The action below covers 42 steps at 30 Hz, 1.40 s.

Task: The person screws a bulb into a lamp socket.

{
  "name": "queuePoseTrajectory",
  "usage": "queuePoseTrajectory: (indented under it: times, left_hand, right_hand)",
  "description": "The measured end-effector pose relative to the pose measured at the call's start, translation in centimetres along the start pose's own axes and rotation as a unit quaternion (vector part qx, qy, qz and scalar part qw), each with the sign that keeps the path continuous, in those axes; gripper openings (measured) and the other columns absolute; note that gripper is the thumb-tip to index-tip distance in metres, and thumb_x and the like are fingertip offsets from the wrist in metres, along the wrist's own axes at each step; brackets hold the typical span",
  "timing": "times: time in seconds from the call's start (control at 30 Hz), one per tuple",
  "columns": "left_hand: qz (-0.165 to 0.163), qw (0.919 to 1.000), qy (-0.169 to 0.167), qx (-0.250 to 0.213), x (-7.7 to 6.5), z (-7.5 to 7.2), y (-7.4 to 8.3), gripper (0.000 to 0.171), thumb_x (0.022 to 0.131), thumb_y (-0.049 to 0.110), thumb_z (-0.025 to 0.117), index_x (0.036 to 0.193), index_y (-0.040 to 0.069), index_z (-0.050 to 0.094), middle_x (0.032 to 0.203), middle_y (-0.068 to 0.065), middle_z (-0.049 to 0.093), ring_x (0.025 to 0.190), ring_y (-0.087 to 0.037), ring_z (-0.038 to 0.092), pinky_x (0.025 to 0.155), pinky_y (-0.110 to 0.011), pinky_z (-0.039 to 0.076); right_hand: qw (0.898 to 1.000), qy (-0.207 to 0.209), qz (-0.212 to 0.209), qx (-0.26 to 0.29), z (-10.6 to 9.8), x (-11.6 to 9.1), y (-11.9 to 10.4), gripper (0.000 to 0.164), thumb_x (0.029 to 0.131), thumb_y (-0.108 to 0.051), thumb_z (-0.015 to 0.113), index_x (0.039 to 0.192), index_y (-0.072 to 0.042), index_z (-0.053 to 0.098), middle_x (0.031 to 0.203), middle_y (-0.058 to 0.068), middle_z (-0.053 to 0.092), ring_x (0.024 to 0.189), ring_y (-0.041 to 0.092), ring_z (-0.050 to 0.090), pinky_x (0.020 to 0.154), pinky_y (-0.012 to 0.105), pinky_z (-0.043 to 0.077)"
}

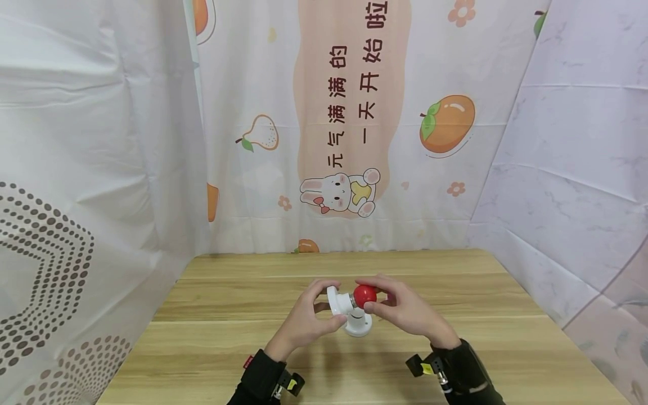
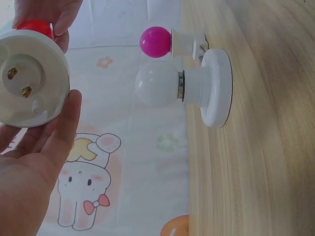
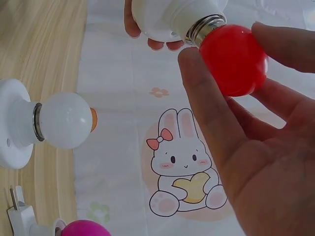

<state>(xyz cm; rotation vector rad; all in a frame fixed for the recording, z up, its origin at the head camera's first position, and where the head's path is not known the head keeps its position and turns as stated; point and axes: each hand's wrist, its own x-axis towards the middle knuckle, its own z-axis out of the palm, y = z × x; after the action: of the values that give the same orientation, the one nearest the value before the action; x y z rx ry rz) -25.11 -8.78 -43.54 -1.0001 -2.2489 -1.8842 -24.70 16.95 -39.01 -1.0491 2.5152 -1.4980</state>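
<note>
My left hand (image 1: 310, 318) grips a round white lamp holder (image 1: 340, 301) by its base rim, tilted on its side above the table. The left wrist view shows two brass screws on the underside of its base. A red bulb (image 1: 364, 296) sits at the mouth of this holder, some of its metal screw cap showing in the right wrist view. Thumb and fingers of my right hand (image 1: 405, 306) hold the bulb's red globe. On the table below stands a second white lamp holder (image 2: 216, 88), upright, with a white bulb (image 2: 157, 83) in it.
Beside the second holder, a pink bulb (image 2: 155, 42) stands in a small white plug-in socket (image 3: 22, 221) with metal prongs; the head view hides it. The wooden table (image 1: 228, 315) ends at a printed curtain (image 1: 253, 185) behind, with more curtains at both sides.
</note>
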Motion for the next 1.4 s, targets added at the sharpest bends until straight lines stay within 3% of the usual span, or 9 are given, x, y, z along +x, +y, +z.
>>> queuePoseTrajectory:
  times: [0.47, 0.8, 1.1, 1.4]
  left_hand:
    - [0.004, 1.0000, -0.002, -0.002, 0.01, 0.03, -0.20, 0.059, 0.086, 0.016, 0.079, 0.140, 0.009, 0.054, 0.128, -0.008, 0.052, 0.117, -0.028, 0.054, 0.096, -0.035, 0.054]
    - [0.003, 1.0000, -0.003, 0.000, 0.03, 0.06, -0.21, 0.059, 0.086, 0.016, 0.079, 0.140, 0.009, 0.054, 0.127, -0.008, 0.052, 0.114, -0.023, 0.056, 0.095, -0.035, 0.054]
    - [0.006, 1.0000, -0.002, 0.002, 0.00, 0.10, -0.08, 0.059, 0.086, 0.017, 0.079, 0.139, 0.010, 0.054, 0.128, -0.008, 0.052, 0.114, -0.023, 0.056, 0.094, -0.035, 0.055]
    - [0.008, 1.0000, -0.002, 0.002, -0.06, 0.07, -0.08, 0.060, 0.086, 0.017, 0.080, 0.139, 0.011, 0.054, 0.128, -0.008, 0.052, 0.114, -0.023, 0.056, 0.095, -0.036, 0.054]
  right_hand:
    - [0.999, 0.002, 0.043, 0.018, 0.28, 0.20, -0.01, 0.044, 0.100, -0.020, 0.066, 0.141, -0.004, 0.058, 0.127, 0.018, 0.063, 0.095, 0.028, 0.065, 0.074, 0.033, 0.060]
    - [0.997, -0.006, 0.049, 0.059, 0.45, 0.37, 0.15, 0.044, 0.102, -0.018, 0.063, 0.138, 0.005, 0.056, 0.120, 0.021, 0.064, 0.096, 0.038, 0.067, 0.076, 0.035, 0.061]
    - [0.996, -0.005, 0.063, 0.056, 0.53, 0.47, 0.03, 0.038, 0.105, -0.023, 0.059, 0.129, 0.006, 0.062, 0.107, 0.018, 0.069, 0.080, 0.027, 0.071, 0.070, 0.041, 0.061]
    - [0.996, 0.001, 0.075, 0.048, 0.65, 0.51, -0.09, 0.035, 0.106, -0.027, 0.056, 0.121, 0.004, 0.067, 0.096, 0.015, 0.071, 0.069, 0.028, 0.069, 0.063, 0.046, 0.060]
